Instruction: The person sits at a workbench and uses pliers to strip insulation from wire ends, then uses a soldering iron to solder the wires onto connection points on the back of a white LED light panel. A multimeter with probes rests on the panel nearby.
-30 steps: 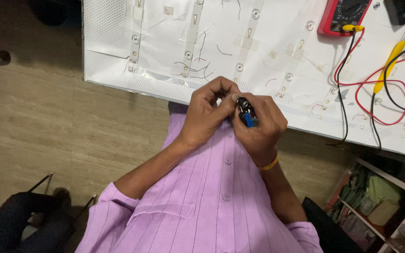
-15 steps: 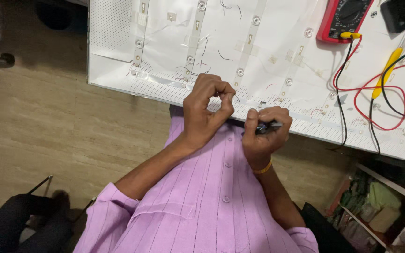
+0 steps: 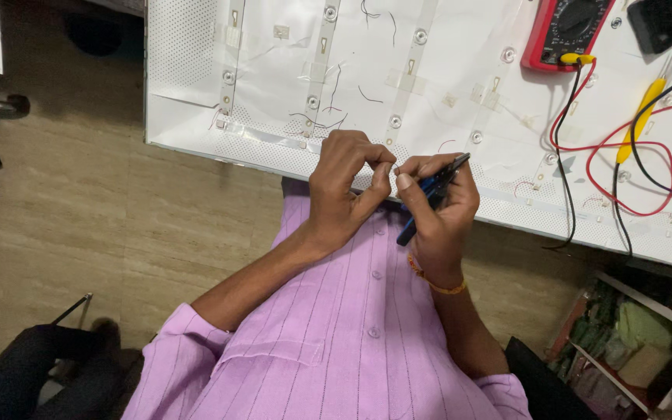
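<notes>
Two hands meet over the white panel edge.
Right hand fingers grip blue-handled pliers; left hand fingertips are pinched closed just beside them.

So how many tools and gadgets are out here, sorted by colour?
Red: 1, the meter on the white panel
Blue and black: 1, the pliers in the right hand, beside the left hand
Yellow: 2, a probe and a plug
Total: 4

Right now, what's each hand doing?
Left hand: fingers pinched shut on something too small to tell.
Right hand: closed on a blue-handled tool.
</notes>
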A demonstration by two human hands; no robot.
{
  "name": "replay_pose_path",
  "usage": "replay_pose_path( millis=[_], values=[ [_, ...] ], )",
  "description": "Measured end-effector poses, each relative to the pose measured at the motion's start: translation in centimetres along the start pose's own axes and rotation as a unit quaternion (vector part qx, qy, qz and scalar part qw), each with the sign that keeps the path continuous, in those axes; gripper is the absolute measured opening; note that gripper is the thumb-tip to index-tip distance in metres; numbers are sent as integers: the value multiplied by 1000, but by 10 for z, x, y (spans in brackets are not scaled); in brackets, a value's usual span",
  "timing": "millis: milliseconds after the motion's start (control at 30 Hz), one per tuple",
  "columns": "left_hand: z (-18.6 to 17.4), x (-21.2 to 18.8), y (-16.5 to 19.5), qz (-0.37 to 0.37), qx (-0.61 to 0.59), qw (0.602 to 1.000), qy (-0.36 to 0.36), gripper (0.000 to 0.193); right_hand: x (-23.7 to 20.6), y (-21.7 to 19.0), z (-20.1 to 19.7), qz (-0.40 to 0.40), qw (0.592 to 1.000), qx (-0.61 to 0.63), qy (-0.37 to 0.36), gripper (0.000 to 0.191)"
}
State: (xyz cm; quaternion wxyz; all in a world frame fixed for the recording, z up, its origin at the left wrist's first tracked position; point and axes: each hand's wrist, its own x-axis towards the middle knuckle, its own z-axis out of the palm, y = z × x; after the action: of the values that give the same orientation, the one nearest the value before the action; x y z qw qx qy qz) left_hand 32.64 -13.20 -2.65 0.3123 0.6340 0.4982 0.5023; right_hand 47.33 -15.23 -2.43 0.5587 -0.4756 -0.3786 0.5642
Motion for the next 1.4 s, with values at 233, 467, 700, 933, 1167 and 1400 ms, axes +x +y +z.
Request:
replay_pose_path(
  millis=[233,467,700,933,1167,1400],
  values=[
    [-5,-7,-5,-76,-14,994,-72,12,4,12,-3,-72,979,-190,10,24],
    [-15,-32,-17,-272,-131,929,-212,12,-6,21,-10,-222,884,-395,-115,25],
    [-20,-48,-26,-311,-354,867,-161,3,-19,32,-10,-119,937,-313,-102,25],
    [-14,-49,-30,-386,-609,678,-143,4,-21,29,-6,-141,943,-285,-99,28],
    [-35,-68,-26,-411,-588,681,-149,6,-35,25,-11,-159,898,-374,-167,28],
    [-67,-50,-51,-391,-580,713,-56,9,-33,32,-26,-50,979,-188,-55,26]
  ],
)
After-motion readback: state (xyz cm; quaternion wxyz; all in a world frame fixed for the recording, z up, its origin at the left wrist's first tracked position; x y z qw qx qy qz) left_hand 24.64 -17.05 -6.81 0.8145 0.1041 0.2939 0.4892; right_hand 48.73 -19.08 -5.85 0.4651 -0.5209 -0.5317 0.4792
